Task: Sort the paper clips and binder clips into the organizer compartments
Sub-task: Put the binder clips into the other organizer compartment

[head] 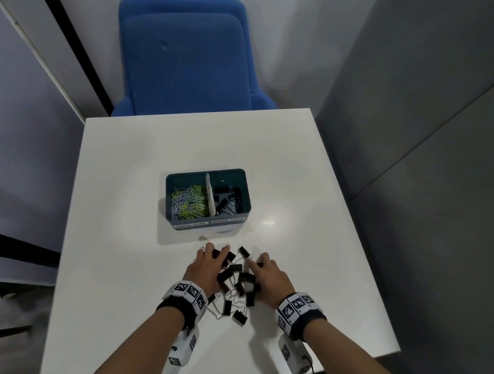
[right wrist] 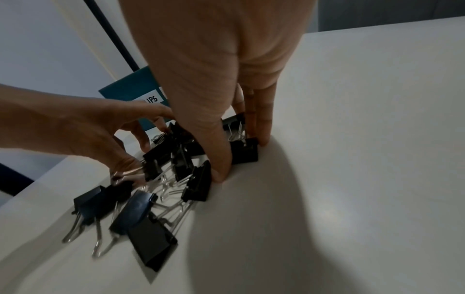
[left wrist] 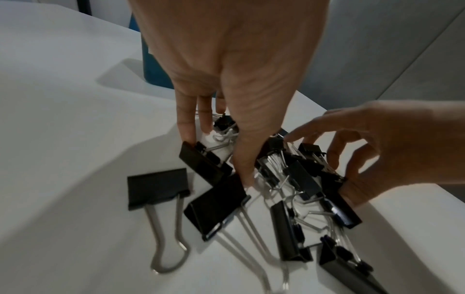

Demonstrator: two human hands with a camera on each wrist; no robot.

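Observation:
A teal organizer [head: 204, 172] stands mid-table, with colored paper clips [head: 187, 200] in its left compartment and black binder clips [head: 227, 201] in its right. A pile of black binder clips [head: 237, 282] lies on the table in front of it. My left hand [head: 214, 260] claws over the pile's left side, with a clip [left wrist: 201, 161] between thumb and fingers. My right hand [head: 260, 270] curls round the right side, pinching a clip [right wrist: 244, 151]. In the left wrist view one clip [left wrist: 157, 187] lies apart at the left.
The white table [head: 119, 200] has bare surface left and right of the pile. A blue chair [head: 186, 56] stands beyond its far edge, and grey walls close in on both sides. The organizer's front carries labels [head: 210, 222].

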